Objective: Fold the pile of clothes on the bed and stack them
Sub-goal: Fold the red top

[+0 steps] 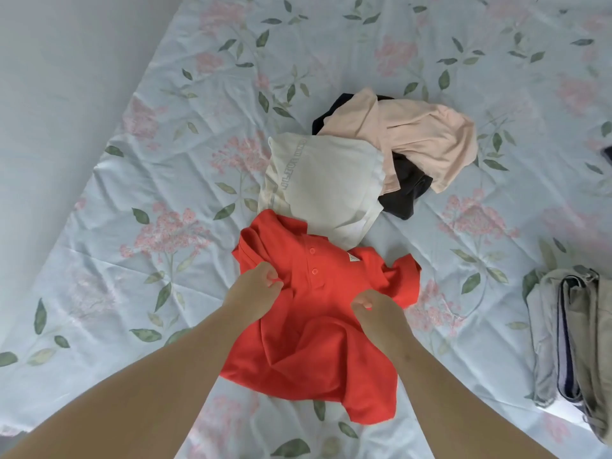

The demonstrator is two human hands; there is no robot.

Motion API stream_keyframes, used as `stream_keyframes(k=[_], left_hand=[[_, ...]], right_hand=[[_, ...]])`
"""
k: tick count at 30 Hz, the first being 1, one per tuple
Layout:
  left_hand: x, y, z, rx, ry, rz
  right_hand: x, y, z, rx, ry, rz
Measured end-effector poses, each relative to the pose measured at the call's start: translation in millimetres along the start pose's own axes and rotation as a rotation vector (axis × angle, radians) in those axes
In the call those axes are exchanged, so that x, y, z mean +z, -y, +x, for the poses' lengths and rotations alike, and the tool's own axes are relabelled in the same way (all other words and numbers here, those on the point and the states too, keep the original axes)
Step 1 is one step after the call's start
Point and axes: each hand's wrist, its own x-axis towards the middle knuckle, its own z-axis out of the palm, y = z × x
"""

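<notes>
Pinching the red polo shirt [318,342] beside its collar, your left hand [261,286] is gathering cloth between curled fingers and thumb at the shirt's left shoulder, probably so you can lift it and shake it flat. The shirt is lying crumpled, buttons up, on the near middle of the bed [132,193], well in from its left edge, within easy reach. Your right hand [377,313] is nipping the cloth the same way just right of the placket, so both shoulders can come up evenly. Beyond the collar the unfolded pile is waiting: a white garment [324,187] touching the shirt, then a peach garment [417,137] draped over a dark garment [402,197]. By the bed's right edge a folded stack [569,342] is sitting well apart, likely keeping finished pieces out of your working space.
</notes>
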Motion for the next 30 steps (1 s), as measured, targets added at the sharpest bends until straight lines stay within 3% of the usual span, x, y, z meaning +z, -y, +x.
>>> stream_keyframes(k=[5,8,12,15,20,22,25,27,30], left_hand=[[16.0,-12.0,48.4,0.158,-0.171,0.297],[25.3,-18.6,76.5,0.33,-0.24,0.516],[38.2,-16.1,108.8,0.449,-0.12,0.813],[42.5,-4.9,112.0,0.491,-0.041,0.911],[41.7,30.4,67.9,0.829,-0.12,0.916],[44.7,43.6,45.5,0.831,-0.021,0.896],[41.6,45.0,29.7,0.666,0.205,0.932],[39.9,35.9,33.4,0.518,0.128,0.819],[36.9,19.1,48.1,0.438,-0.181,0.785]], right_hand=[[2.2,2.0,53.9,-0.013,-0.141,-0.178],[4.2,0.9,77.2,-0.032,-0.124,-0.283],[12.0,-6.7,106.1,-0.101,0.0,-0.525],[23.9,-18.6,110.0,-0.168,-0.016,-0.65],[58.5,-43.9,65.2,-0.37,0.059,-0.745],[70.3,-48.4,41.1,-0.433,0.13,-0.739],[80.9,-50.4,29.3,-0.304,0.349,-0.538],[76.2,-36.1,38.0,-0.323,0.18,-0.462],[69.7,-11.6,63.9,-0.497,-0.228,-0.37]])
